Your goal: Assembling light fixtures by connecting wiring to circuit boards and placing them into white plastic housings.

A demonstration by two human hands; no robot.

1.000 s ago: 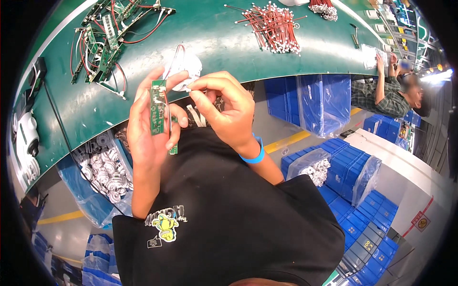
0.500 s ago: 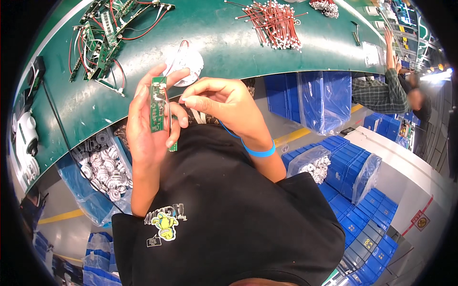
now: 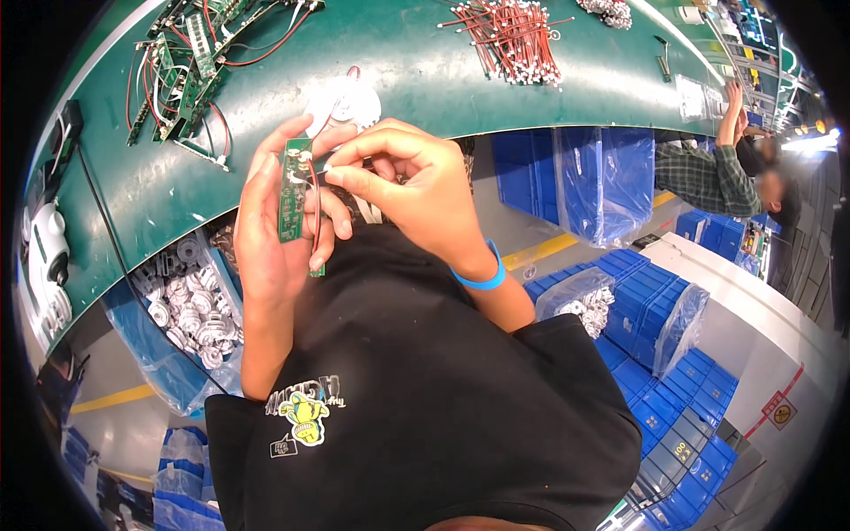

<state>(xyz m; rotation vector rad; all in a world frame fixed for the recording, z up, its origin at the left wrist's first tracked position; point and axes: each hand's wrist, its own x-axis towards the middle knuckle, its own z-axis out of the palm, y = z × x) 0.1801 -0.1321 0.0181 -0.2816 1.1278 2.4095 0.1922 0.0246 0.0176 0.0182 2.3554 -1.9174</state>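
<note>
A narrow green circuit board (image 3: 293,202) stands upright in my left hand (image 3: 264,232), whose fingers wrap round it. Red and white wires run down along the board's right edge. My right hand (image 3: 414,181), with a blue band on its wrist, pinches at the board's upper right edge by the wires; what lies between the fingertips is too small to make out. Just beyond my hands a round white disc-shaped part (image 3: 358,104) with a wire loop rests on the green bench (image 3: 398,66), partly hidden by my fingers.
Wired circuit boards (image 3: 190,75) are heaped at the bench's far left, and red-and-white wire leads (image 3: 512,42) lie at its back. Below left, a lined bin holds white plastic parts (image 3: 197,310). Blue crates (image 3: 651,310) stand at the right. Another person's checked sleeve (image 3: 708,173) shows farther right.
My right hand has moved slightly up and left, bringing its pinched fingertips against the board's upper edge. The left hand keeps hold of the board.
</note>
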